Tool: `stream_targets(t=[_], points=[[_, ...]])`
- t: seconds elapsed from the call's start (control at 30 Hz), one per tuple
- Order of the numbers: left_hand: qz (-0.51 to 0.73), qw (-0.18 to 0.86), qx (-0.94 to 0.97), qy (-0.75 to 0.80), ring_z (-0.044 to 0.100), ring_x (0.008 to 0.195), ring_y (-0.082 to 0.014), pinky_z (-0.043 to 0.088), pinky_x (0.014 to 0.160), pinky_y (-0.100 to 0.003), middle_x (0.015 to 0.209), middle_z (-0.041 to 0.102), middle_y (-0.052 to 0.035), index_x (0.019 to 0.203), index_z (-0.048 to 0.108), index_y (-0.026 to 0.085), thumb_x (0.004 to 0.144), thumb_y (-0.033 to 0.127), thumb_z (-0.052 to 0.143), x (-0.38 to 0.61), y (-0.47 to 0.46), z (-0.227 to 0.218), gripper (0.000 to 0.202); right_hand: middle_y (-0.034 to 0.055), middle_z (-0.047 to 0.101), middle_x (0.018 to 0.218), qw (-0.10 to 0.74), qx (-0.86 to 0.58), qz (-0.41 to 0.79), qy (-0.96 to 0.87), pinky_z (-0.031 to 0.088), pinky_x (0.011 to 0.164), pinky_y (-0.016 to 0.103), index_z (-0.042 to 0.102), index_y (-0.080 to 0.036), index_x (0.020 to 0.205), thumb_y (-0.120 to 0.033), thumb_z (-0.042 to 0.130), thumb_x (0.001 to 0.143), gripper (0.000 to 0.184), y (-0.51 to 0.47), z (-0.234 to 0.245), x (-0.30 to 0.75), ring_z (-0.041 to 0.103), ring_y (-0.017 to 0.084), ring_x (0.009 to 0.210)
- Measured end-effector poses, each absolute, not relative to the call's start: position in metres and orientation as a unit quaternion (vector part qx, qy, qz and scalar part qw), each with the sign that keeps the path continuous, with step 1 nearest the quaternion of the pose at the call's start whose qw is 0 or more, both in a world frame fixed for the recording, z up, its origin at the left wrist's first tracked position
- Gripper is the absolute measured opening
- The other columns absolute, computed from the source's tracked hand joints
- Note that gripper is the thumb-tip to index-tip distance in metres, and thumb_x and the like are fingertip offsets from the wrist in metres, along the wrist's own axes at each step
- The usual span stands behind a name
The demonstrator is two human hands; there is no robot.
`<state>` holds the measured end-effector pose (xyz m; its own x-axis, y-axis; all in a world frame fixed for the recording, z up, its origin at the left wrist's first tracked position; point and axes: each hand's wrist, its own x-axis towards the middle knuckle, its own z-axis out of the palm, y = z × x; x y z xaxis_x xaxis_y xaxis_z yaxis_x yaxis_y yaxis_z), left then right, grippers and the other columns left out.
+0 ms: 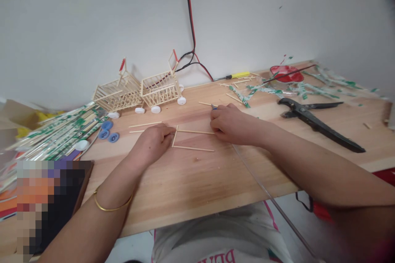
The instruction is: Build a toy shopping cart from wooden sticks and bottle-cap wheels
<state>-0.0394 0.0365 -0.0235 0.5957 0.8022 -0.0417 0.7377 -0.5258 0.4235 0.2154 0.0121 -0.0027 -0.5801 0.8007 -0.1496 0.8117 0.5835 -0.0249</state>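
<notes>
My left hand [156, 139] is closed, its fingertips at a short wooden stick [175, 137] that joins two longer sticks in a three-sided frame flat on the table. The upper long stick [196, 132] runs toward my right hand [227, 123]; the lower long stick [194, 148] lies free. My right hand is curled closed, with a small bluish-grey tip [214, 107] showing at its fingers; the rest of that thing is hidden. A long translucent rod [262, 188] extends from below this hand past the table edge. Two loose sticks [145, 124] lie beside my left hand.
Two model carts of sticks [119, 92] [160, 88] with white wheels stand near the wall. Blue wheels [107, 125] and wrapped sticks [61, 131] lie left. Black pliers [321, 125], a yellow-handled tool [240, 75], a red piece [286, 74] and torn wrappers [311, 86] lie right.
</notes>
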Motion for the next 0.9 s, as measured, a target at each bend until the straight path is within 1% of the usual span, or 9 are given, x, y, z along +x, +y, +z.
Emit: stream_targets(t=[0.1,0.23,0.3,0.4,0.5,0.67,0.9], points=[[0.073,0.178,0.879,0.437,0.063,0.086,-0.0207,0.046,0.077,-0.031,0.093,0.07,-0.0066,0.097,0.071,0.02,0.086,0.021,0.044,-0.041,0.038,-0.028,0.029,0.0118,0.063,0.09,0.059,0.454,-0.041,0.888,0.027,0.073,0.034,0.065,-0.014,0.072,-0.019,0.048,0.085,0.022,0.012,-0.004,0.216,0.051,0.024,0.093],[0.106,0.16,0.871,0.453,0.063,0.096,-0.0227,0.046,0.084,-0.033,0.106,0.07,-0.009,0.117,0.064,0.017,0.086,0.021,0.044,-0.042,0.037,-0.031,0.037,0.0118,0.064,0.09,0.062,0.456,-0.04,0.887,0.027,0.073,0.035,0.065,-0.014,0.072,-0.019,0.048,0.086,0.023,0.013,-0.004,0.215,0.051,0.024,0.093],[0.114,0.163,0.874,0.443,0.063,0.095,-0.0219,0.047,0.084,-0.033,0.107,0.069,-0.0098,0.124,0.06,0.017,0.087,0.019,0.042,-0.04,0.035,-0.032,0.041,0.0117,0.064,0.09,0.063,0.457,-0.04,0.886,0.027,0.073,0.035,0.065,-0.014,0.072,-0.019,0.048,0.085,0.022,0.013,-0.004,0.214,0.051,0.025,0.093],[0.103,0.152,0.888,0.421,0.063,0.085,-0.0196,0.048,0.077,-0.031,0.096,0.068,-0.0095,0.123,0.061,0.018,0.088,0.015,0.04,-0.038,0.034,-0.033,0.042,0.0123,0.064,0.091,0.066,0.459,-0.041,0.885,0.027,0.073,0.035,0.065,-0.014,0.072,-0.018,0.048,0.085,0.022,0.013,-0.002,0.213,0.051,0.024,0.093],[0.086,0.123,0.899,0.411,0.061,0.081,-0.0184,0.046,0.074,-0.03,0.088,0.064,-0.0077,0.122,0.063,0.022,0.089,0.015,0.039,-0.037,0.035,-0.037,0.041,0.0129,0.064,0.092,0.069,0.46,-0.041,0.884,0.028,0.074,0.035,0.065,-0.014,0.071,-0.017,0.048,0.085,0.022,0.012,-0.001,0.213,0.051,0.024,0.093],[0.064,0.091,0.909,0.401,0.059,0.079,-0.0175,0.044,0.071,-0.029,0.085,0.061,-0.0059,0.12,0.064,0.027,0.09,0.015,0.039,-0.039,0.038,-0.042,0.041,0.0122,0.064,0.09,0.067,0.458,-0.04,0.886,0.029,0.074,0.035,0.065,-0.014,0.072,-0.018,0.047,0.086,0.024,0.012,-0.002,0.214,0.052,0.025,0.094],[0.066,0.1,0.909,0.398,0.059,0.077,-0.0171,0.044,0.069,-0.028,0.085,0.061,-0.006,0.119,0.065,0.026,0.09,0.015,0.039,-0.039,0.039,-0.042,0.04,0.0141,0.064,0.093,0.079,0.467,-0.052,0.879,0.033,0.076,0.034,0.065,-0.013,0.073,-0.015,0.048,0.084,0.02,0.012,0.0,0.213,0.053,0.025,0.094]])
